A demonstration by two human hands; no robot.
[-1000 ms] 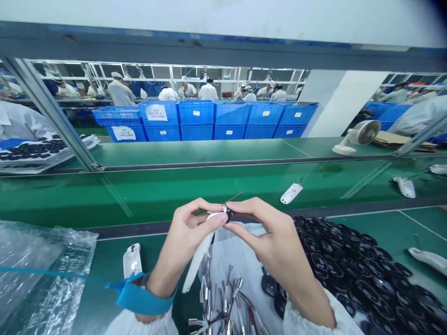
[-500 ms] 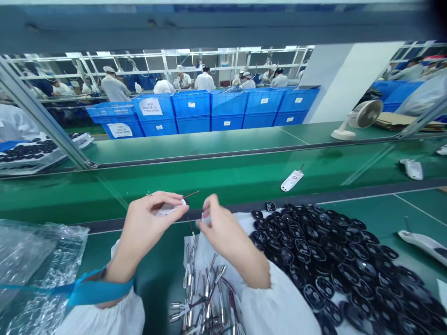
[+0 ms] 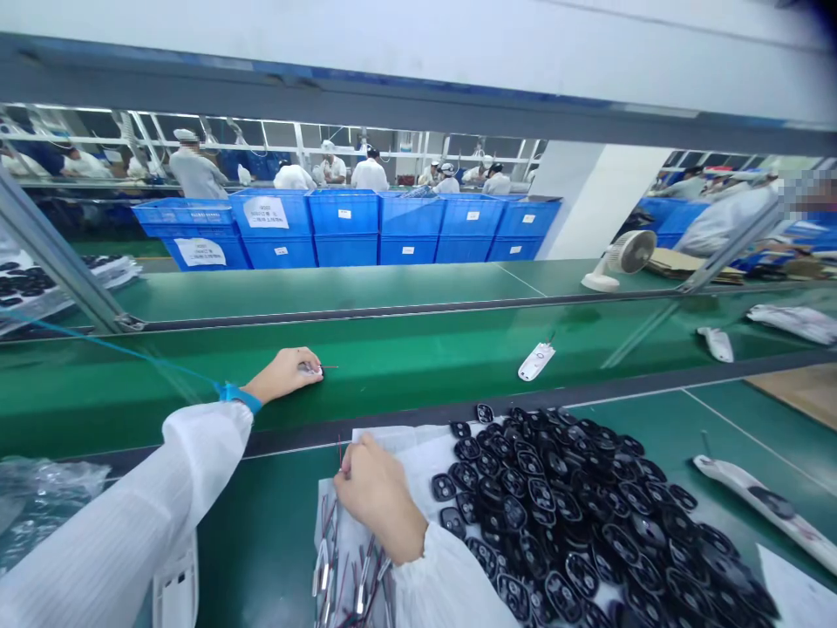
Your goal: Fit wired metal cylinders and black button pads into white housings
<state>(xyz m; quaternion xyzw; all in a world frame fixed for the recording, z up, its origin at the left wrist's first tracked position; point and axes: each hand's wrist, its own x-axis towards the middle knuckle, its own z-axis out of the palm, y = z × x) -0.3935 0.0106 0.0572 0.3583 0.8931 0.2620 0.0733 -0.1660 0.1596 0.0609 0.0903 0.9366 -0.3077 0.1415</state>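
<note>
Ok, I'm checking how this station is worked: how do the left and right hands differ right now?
The left hand reaches out over the green conveyor belt, pinching a small wired part. The right hand is nearer, low over wired metal pins on a white sheet. The left wears a blue wrist strap; the right shows none. Both are bare, with white sleeves.

Blue plastic crates across the aisle carry white paper labels. One sheet on an upper crate and another on a lower crate show printed lines of characters, too small to read. The small white tags on the other crates are also illegible.
</note>
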